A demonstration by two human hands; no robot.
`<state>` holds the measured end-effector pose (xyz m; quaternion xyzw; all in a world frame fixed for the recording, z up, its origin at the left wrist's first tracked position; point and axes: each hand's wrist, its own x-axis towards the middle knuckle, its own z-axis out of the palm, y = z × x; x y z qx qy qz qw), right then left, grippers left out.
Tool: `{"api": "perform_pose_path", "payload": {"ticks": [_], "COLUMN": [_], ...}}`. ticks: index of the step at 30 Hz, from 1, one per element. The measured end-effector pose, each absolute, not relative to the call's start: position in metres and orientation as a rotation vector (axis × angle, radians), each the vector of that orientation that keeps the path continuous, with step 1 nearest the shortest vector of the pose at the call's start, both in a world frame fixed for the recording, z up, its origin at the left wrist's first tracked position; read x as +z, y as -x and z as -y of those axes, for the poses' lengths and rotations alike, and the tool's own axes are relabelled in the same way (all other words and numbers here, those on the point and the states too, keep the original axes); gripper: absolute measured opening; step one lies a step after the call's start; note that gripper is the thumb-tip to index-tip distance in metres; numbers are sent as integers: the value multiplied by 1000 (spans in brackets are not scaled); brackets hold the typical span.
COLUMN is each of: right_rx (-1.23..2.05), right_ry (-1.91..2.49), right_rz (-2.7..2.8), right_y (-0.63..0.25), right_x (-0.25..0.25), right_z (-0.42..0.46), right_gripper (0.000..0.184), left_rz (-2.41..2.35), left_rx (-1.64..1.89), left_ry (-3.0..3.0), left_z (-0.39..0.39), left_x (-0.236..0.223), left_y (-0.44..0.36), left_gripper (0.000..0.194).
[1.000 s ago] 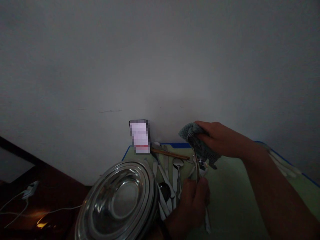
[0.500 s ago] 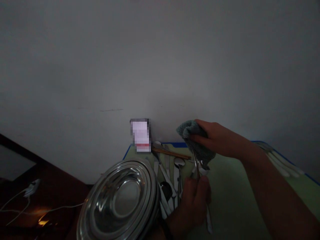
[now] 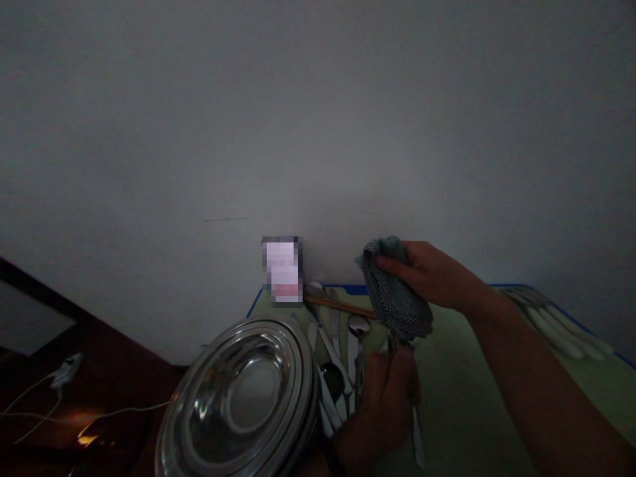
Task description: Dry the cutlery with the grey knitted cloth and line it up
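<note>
My right hand pinches a folded grey-green checked cloth, thumb on its near face. The cloth's lower edge hangs over the top of a metal piece of cutlery and hides its head, so its kind does not show. Below the cloth, my left hand is closed around that piece of cutlery. A metal handle sticks out beneath the left fist; whether it belongs to the same piece, I cannot tell. Left of the fist lie a spoon, several knives and other cutlery, and wooden chopsticks.
Nested steel bowls stand at the front left of the pale green, blue-edged table. A phone with a blurred screen leans on the wall. Several forks lie at far right. A white plug with cables is at lower left.
My right hand has drawn the cloth down and around the upper part of the cutlery, covering more of the metal. My left hand stays almost where it was.
</note>
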<state>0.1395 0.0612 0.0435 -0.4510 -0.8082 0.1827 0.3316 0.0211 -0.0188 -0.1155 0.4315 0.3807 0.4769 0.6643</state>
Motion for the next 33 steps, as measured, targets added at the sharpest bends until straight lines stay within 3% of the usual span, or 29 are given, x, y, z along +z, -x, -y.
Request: {"api": "perform_pose_path", "payload": {"ticks": [3,10,13,17,24,29,33], "right_rx": [517,941,939,878,621,767,772], "right_ry": [1191,1025,969,939,1217,1129,1133], "right_rz": [2083,1766,1636,1517,1922,2474,2489], "right_y": [-137,-147,-150,-158,-183,-168,-158], "right_x": [41,48,57,69,78,79,81], "right_z": [-64,-57,-50,-40,-26,-10,-3], "right_gripper": [31,22,24,26,15,11,13], "left_rz": [-901,-734,-640,-851,-1256,-1373,-1348], "left_rx": [1131,1254,1225,1375,801,421,445], "left_ry": [-934,-745,-638,-847,-2025,-2159,-2151], "left_z": [19,19,19,15,6,24,29], "left_x": [-104,-63,-40,5,77,82,81], "left_y": [-23,-34,-33,-11,51,84,94], "left_gripper": [46,52,53,46,42,39,38]}}
